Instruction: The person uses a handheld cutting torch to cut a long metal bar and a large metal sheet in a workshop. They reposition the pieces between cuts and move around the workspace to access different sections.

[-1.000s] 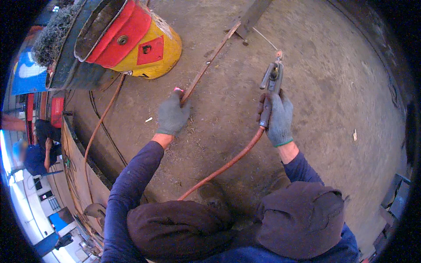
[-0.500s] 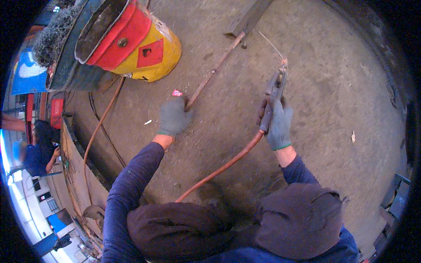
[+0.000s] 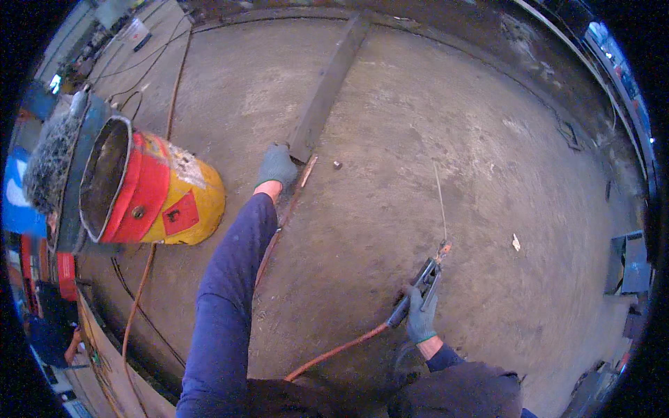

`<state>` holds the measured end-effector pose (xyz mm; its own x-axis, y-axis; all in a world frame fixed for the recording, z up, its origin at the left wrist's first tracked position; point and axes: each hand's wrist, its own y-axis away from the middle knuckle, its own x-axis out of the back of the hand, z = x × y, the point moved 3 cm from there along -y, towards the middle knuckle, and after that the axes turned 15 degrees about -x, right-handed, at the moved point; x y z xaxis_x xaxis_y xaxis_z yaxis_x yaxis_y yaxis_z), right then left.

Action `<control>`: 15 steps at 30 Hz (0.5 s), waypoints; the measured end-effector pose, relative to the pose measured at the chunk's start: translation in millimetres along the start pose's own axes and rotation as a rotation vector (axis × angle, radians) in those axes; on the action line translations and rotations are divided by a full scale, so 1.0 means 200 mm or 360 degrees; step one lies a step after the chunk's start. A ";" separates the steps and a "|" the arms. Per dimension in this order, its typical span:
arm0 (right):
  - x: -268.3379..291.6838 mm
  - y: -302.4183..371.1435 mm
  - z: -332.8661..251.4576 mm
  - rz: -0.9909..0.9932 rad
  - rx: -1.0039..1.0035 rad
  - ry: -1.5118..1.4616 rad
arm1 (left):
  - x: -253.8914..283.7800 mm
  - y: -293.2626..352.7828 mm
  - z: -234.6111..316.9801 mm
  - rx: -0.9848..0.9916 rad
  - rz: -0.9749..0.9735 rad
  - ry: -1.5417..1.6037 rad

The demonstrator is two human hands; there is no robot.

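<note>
My gloved left hand point(image 3: 277, 166) is at the near end of a long dark steel bar point(image 3: 327, 90) on the floor, its fingers curled around the bar's left edge. From just beside that end, a thin reddish-brown strip point(image 3: 277, 237) runs back toward me, partly behind my left forearm. In my gloved right hand point(image 3: 422, 313) is a welding electrode holder point(image 3: 411, 298). A thin electrode point(image 3: 440, 198) sticks out of its jaws, pointing away from me over bare floor. The reddish holder cable point(image 3: 338, 355) trails back toward my knees.
A red and yellow drum point(image 3: 178, 191) lies tilted at the left, against a dark bin point(image 3: 73, 167) of wire-like scrap. Hoses point(image 3: 143, 279) cross the floor there. A co-worker point(image 3: 52, 327) is at the far left. Blue-grey metal pieces point(image 3: 631, 261) stand at the right.
My left hand has moved forward from the thin strip to the end of the steel bar. My right hand, still with the electrode holder, is lower in view; the view has shifted forward.
</note>
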<state>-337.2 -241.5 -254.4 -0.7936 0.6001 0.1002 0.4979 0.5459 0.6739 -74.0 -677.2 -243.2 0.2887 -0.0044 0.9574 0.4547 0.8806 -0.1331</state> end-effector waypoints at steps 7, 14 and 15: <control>0.06 0.09 -0.05 0.0028 -0.0041 0.0074 | -0.08 -0.12 -0.10 -0.0452 -0.0090 -0.0380; 0.08 0.09 -0.06 -0.0032 -0.0011 0.0117 | 0.05 -0.12 0.21 -0.0618 -0.0236 -0.0373; 0.06 0.11 -0.10 -0.0019 0.0008 0.0143 | 0.05 -0.11 0.26 -0.0627 -0.0253 -0.0318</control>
<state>-342.7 -233.1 -223.9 -0.8276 0.5388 0.1577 0.4898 0.5557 0.6718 -125.7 -671.7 -218.2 0.0390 0.0008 0.9992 0.7765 0.6294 -0.0308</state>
